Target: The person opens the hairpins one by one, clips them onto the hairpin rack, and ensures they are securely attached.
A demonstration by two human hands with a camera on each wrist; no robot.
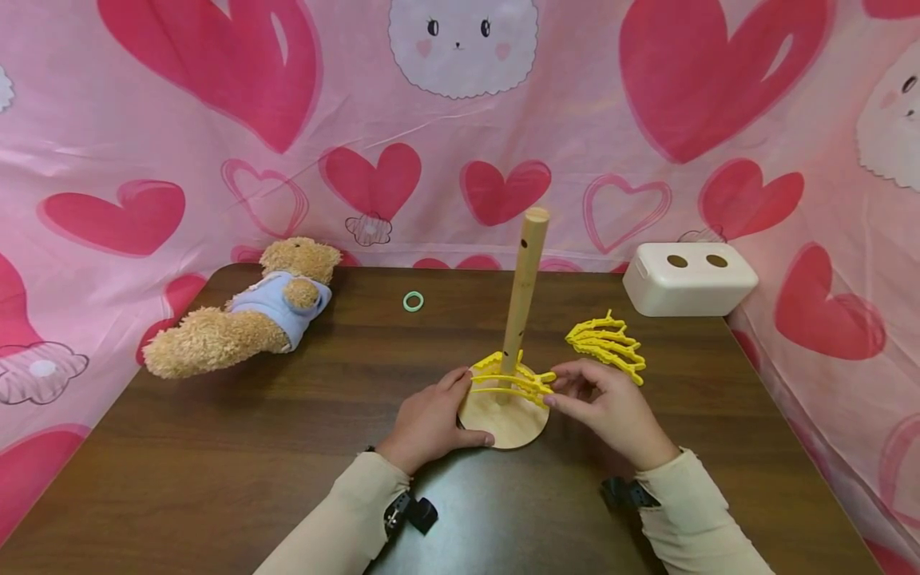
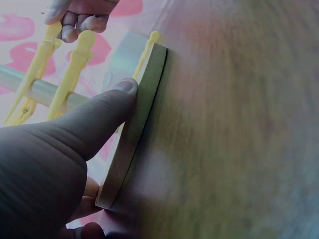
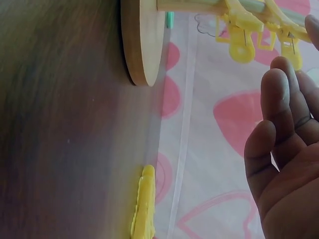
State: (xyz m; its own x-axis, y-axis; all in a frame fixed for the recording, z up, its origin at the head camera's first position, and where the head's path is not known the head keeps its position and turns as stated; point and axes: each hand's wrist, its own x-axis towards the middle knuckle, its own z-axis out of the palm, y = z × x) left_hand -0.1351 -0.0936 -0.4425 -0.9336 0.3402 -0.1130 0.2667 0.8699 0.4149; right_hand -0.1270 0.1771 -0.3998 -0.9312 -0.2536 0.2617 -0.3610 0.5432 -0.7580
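While your left hand (image 1: 431, 422) is gripping the round wooden base (image 1: 506, 425), your right hand (image 1: 611, 411) is pinching the yellow clips (image 1: 513, 382) stacked around the peg (image 1: 523, 295); tugging sideways is risking tipping it.

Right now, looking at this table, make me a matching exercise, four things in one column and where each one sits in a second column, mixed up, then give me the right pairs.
Things
1. teddy bear
2. green ring
3. white box
4. loose yellow pegs

Places
A. far right corner of the table
B. lying on the left side of the table
C. just right of the wooden stand, beyond the right hand
D. flat on the table between the bear and the wooden post

Pairs: 1-B, 2-D, 3-A, 4-C
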